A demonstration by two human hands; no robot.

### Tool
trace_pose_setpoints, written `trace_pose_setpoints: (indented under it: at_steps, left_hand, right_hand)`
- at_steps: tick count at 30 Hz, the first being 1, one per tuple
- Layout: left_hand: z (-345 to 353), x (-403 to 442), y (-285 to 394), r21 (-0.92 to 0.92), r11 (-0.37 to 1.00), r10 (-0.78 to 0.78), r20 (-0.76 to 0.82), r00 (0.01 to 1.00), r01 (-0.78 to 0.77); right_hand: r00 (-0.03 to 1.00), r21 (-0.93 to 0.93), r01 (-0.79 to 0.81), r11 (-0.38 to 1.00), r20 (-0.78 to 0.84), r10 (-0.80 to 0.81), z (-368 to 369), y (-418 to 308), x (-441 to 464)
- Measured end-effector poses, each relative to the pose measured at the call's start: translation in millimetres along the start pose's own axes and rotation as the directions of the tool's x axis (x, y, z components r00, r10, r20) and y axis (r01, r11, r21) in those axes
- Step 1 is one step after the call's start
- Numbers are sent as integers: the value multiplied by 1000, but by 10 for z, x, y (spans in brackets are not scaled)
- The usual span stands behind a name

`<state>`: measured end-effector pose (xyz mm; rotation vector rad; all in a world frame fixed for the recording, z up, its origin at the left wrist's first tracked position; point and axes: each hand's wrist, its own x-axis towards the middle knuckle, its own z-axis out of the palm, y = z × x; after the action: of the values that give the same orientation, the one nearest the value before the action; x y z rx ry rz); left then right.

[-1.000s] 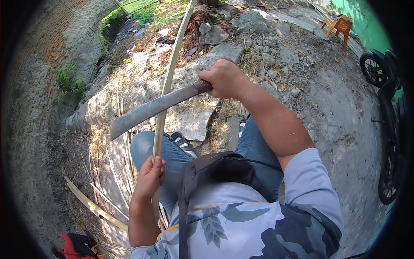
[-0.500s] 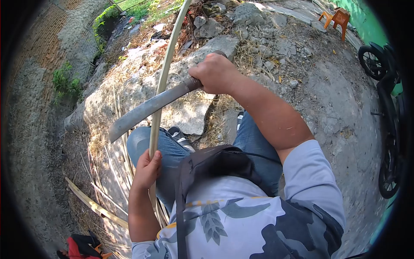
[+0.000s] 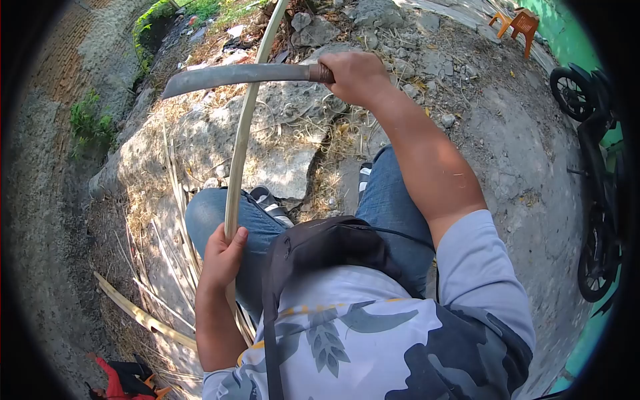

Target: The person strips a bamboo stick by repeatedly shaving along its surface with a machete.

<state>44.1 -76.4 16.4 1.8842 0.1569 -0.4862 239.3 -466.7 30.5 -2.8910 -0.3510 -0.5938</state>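
Observation:
My right hand (image 3: 357,79) is closed round the handle of a machete (image 3: 233,77). Its blade points left, nearly level, and crosses over a long pale bamboo strip (image 3: 241,153) high up; whether blade and strip touch is hard to tell. Lower down, my left hand (image 3: 223,255) wraps round the strip beside my left knee, thumb on top. The strip runs from under my left forearm up past the top edge of the view, bending slightly.
Several thin strips (image 3: 175,193) and a broader split bamboo piece (image 3: 143,317) lie on my left. Broken concrete (image 3: 287,170) is in front of my feet. A motorcycle (image 3: 593,153) and an orange chair (image 3: 523,25) stand right. A person in red (image 3: 113,380) is at lower left.
My right hand has moved the machete up along the strip, away from my body. The blade has turned from slanting down-left to almost level. My left hand keeps its hold.

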Motion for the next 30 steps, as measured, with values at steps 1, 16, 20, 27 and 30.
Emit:
trace_pose_setpoints:
  at_steps: [1,16,20,27,30]
  left_hand:
    - [0,3,4,-3,1000,-6,-4,1000,6]
    - [27,-14,70,34,999,19,27,999,-20]
    - [-48,5,33,66,998,-21,44,999,18]
    - [-18,-1,-7,37,999,20,14,1000,-21]
    - [-5,-12,-20,83,996,34,4,999,-34]
  right_hand:
    - [997,29,32,999,70,-34,-77,-88,-13]
    - [957,169,-61,984,290,10,-122,-265,-8]
    - [960,93,-40,995,281,12,-236,-316,-56]
    - [923,194,234,953,264,-280,-157,-718,-142]
    - [885,192,352,916,251,-393,-56,-847,-179]
